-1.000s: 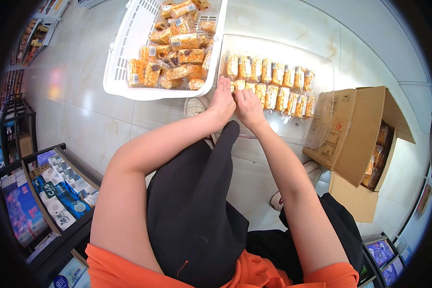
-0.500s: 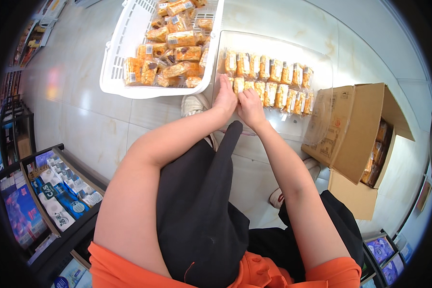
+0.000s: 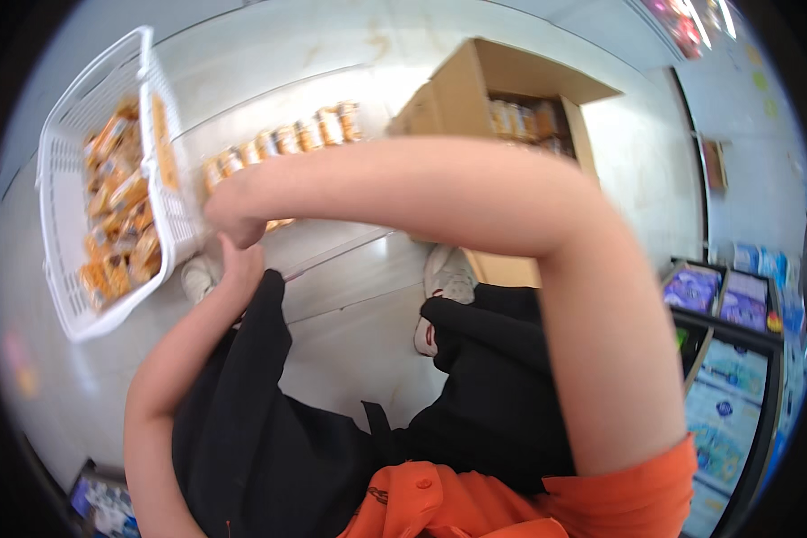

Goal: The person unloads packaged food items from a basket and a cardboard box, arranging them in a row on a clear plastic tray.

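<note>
Several wrapped snack bars (image 3: pixel 309 134), orange-yellow in clear wrappers, stand side by side in a row on a clear plastic tray (image 3: pixel 341 242) on the floor. My right arm reaches across from the right and covers part of them. At the tray's left end, beside the white basket, is my right hand (image 3: pixel 233 202), blurred, its fingers hidden. My left hand (image 3: pixel 242 263) meets it from below, with most of its fingers out of sight behind the right. Whether either holds anything does not show.
The white plastic basket (image 3: pixel 52 242) at the left holds many loose wrapped snacks (image 3: pixel 121 211). Beyond my right forearm stands an open cardboard box (image 3: pixel 457 85) with more packs (image 3: pixel 520 117) inside. Shelves of packaged goods (image 3: pixel 726 394) line the right side. My shoes (image 3: pixel 448 278) flank the floor below.
The view has swung right, so basket, tray and box sit further left in the picture. My right arm has swung across the tray, and its hand has come over the left.
</note>
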### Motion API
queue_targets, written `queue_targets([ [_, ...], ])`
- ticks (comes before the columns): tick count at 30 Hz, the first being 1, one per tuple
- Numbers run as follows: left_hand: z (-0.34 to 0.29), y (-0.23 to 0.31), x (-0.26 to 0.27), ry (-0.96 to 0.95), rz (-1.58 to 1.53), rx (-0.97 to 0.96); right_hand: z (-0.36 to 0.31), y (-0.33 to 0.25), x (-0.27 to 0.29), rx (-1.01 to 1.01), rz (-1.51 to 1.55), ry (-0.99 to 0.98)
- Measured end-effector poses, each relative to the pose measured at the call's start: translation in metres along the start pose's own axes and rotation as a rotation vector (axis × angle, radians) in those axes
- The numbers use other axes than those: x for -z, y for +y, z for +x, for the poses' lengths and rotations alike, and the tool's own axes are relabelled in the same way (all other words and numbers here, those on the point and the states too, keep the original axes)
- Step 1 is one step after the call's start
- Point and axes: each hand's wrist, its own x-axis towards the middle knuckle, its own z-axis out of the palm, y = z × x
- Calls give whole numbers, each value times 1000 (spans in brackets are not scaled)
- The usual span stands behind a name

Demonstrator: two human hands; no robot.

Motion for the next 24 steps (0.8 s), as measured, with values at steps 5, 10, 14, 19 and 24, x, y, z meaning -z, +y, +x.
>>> queue_targets([
  [5,-37,0,-120,488,-2961,58,-189,28,59,-206,503,314],
  [10,-42,4,-125,477,-2982,194,-332,117,-20,-1022,590,688],
  [14,-35,18,-99,470,-3046,414,-348,159,-150,-1324,432,125],
  [19,-49,18,-127,602,-3123,438,-316,144,-206,-1476,98,182],
  [24,-39,11,-170,818,-3271,406,-326,152,-211,-1511,60,159],
])
